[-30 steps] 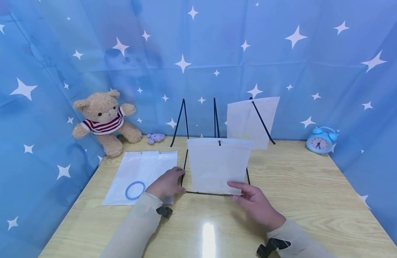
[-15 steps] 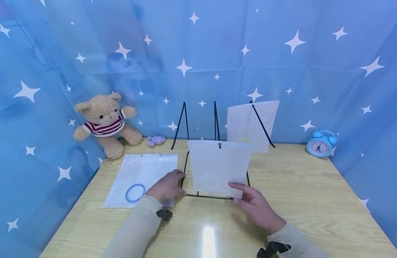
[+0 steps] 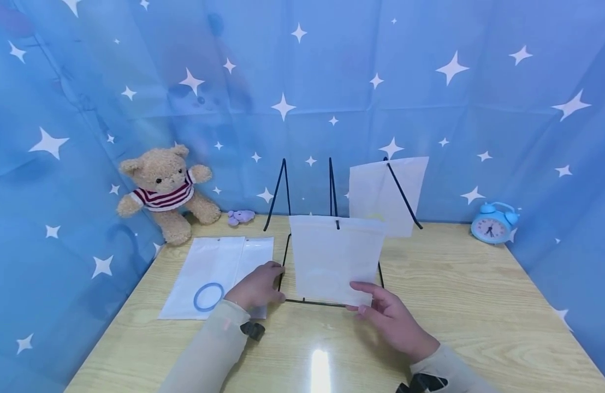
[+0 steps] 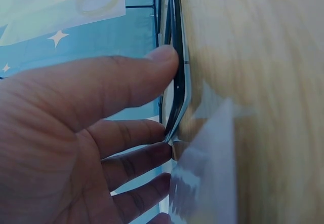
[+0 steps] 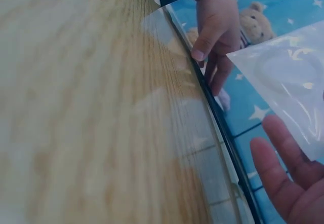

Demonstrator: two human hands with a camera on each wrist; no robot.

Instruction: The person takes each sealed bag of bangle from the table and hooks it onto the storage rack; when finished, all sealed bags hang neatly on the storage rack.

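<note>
A black wire stand stands mid-table, a white pouch hanging from its hook. A faint ring shape shows in that pouch in the right wrist view. My left hand holds the stand's front left corner, thumb on the front bar and fingers against the side bar. By the pouch's lower right corner is my right hand, its fingers spread; whether a fingertip touches the pouch is unclear. In the right wrist view, the right hand has its fingers extended and pinches nothing.
Flat white pouches with a blue ring lie left, partly under my left arm. Behind are more black wire stands, one bearing another white pouch. A teddy bear, small purple toy and blue alarm clock sit farther back.
The head view has tilted slightly, shifting the scene downward. My left hand keeps its place on the stand. The right hand stays by the pouch's corner, one more fingertip now showing below its edge.
</note>
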